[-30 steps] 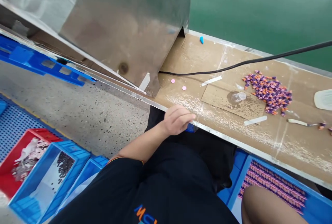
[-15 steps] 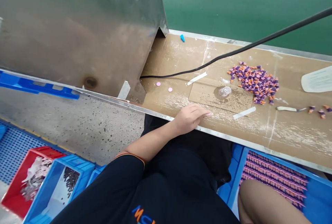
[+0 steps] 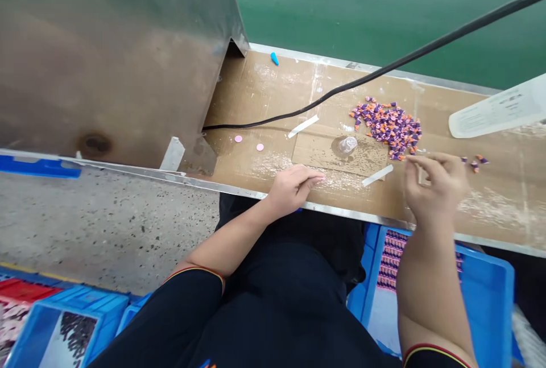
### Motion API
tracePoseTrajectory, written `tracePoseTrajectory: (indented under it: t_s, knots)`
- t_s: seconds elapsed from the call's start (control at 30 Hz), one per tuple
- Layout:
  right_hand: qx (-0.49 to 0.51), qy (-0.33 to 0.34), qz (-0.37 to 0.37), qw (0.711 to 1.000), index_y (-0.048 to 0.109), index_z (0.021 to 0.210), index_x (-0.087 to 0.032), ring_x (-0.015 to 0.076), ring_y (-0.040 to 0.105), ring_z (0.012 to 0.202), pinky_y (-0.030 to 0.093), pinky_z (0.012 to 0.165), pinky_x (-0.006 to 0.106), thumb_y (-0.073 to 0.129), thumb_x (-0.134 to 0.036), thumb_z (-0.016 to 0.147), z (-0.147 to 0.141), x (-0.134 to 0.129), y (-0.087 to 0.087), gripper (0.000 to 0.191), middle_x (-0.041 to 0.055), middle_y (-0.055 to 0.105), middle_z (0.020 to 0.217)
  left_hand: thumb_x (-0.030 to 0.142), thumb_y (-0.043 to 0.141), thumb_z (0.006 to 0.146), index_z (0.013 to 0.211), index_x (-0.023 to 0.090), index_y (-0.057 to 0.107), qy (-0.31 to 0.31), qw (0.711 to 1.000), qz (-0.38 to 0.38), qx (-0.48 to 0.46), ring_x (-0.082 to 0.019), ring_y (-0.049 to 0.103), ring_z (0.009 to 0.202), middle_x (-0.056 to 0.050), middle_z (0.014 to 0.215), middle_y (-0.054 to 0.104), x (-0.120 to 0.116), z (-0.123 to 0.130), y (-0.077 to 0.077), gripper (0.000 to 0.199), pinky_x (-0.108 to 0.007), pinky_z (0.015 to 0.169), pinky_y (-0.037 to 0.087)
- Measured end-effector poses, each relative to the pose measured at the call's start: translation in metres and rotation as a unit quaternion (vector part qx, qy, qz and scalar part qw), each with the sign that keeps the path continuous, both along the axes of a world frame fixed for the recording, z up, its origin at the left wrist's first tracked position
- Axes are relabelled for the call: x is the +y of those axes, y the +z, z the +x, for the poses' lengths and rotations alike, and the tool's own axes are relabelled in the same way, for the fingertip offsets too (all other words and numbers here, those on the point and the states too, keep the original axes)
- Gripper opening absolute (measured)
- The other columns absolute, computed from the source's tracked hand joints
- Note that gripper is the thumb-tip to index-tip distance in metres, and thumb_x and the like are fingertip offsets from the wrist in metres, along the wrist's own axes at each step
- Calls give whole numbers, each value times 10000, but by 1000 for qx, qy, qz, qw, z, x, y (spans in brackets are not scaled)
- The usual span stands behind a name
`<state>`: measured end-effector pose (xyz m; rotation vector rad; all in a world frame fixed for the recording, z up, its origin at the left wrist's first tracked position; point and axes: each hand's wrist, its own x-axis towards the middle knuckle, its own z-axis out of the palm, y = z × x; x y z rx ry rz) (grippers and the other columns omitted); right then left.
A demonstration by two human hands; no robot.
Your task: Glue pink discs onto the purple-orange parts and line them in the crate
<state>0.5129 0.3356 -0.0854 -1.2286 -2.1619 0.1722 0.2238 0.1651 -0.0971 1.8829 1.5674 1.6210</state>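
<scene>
My left hand rests near the front edge of the cardboard-covered bench, its fingers pinched on a small pink piece that barely shows. My right hand is over the bench, just right of a pile of small purple and orange pieces. Its thumb and forefinger are closed together, and what they hold, if anything, is too small to name. Between the hands and farther back stands a small clear cup on a cardboard piece. Two pink discs lie to the left.
A black cable crosses the bench from a metal housing. A white bottle-like container lies at right, a blue cone at the back. Blue trays stand below the right edge, and a blue bin is lower left.
My right hand has come up from below over the bench beside the pile. The view has shifted, so the bench things appear farther left. My left hand still pinches the pink piece.
</scene>
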Motion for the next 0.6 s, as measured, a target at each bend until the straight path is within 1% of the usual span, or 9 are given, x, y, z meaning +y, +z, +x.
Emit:
tracePoseTrajectory:
  t_s: [0.03, 0.1, 0.23, 0.3, 0.37, 0.43, 0.53, 0.6]
  knots:
    - [-2, -9, 15, 1000, 797, 1050, -252, 283, 664, 1040, 574, 983, 499, 672, -500, 1047, 0, 1, -1, 278, 115, 695, 1114, 229, 655, 1092, 1048, 217, 791, 2, 1000, -3, -6, -150, 821, 832, -45, 957, 869, 0, 0, 0, 144, -266, 784, 658]
    - [-9, -21, 34, 999, 818, 991, -260, 302, 635, 997, 557, 959, 521, 662, -508, 1018, -3, 2, -5, 294, 126, 677, 1091, 225, 649, 1092, 1048, 221, 798, 3, 1000, -2, -13, -150, 818, 824, -43, 954, 869, 1, 0, -1, 155, -268, 779, 655]
    - [-35, -21, 19, 999, 837, 1013, -250, 301, 604, 993, 544, 985, 542, 658, -457, 995, -6, 8, -15, 274, 137, 679, 1162, 171, 680, 1062, 1059, 210, 797, 5, 999, 24, -22, -141, 818, 824, -39, 965, 873, 2, 0, -4, 123, -254, 794, 648]
    - [-44, -24, 15, 999, 826, 990, -248, 304, 608, 1002, 540, 1010, 560, 662, -425, 984, -5, 10, -18, 242, 135, 676, 1156, 179, 683, 1062, 1058, 212, 801, 6, 999, 25, -28, -140, 818, 822, -37, 969, 874, 1, 0, -5, 123, -253, 793, 648]
    - [-35, -29, 30, 999, 801, 955, -235, 321, 631, 1037, 543, 1019, 572, 651, -420, 987, -4, 10, -18, 240, 150, 682, 1150, 204, 680, 1070, 1049, 218, 807, 7, 999, 20, -40, -140, 816, 809, -36, 967, 874, 1, 1, -4, 129, -253, 780, 646]
    - [-10, -33, 43, 998, 771, 964, -224, 326, 666, 1047, 574, 964, 538, 613, -436, 1008, -7, 6, -13, 268, 164, 703, 1136, 235, 676, 1079, 1038, 222, 812, 8, 998, 10, -59, -135, 806, 780, -34, 949, 873, -1, 1, -3, 143, -245, 753, 638]
    - [33, -34, 22, 999, 741, 1042, -223, 259, 701, 860, 598, 781, 413, 546, -459, 1049, -22, -4, 1, 306, 120, 748, 1021, 315, 664, 1093, 1023, 230, 824, 6, 995, -19, -102, -138, 800, 764, -36, 917, 867, -3, 0, -2, 194, -245, 716, 629]
    - [47, -17, 15, 999, 743, 1052, -227, 229, 696, 778, 594, 738, 373, 541, -446, 1058, -38, -9, 14, 298, 91, 766, 959, 378, 656, 1097, 1018, 234, 833, 3, 990, -42, -131, -149, 802, 772, -45, 918, 866, -4, 0, -2, 241, -262, 721, 635]
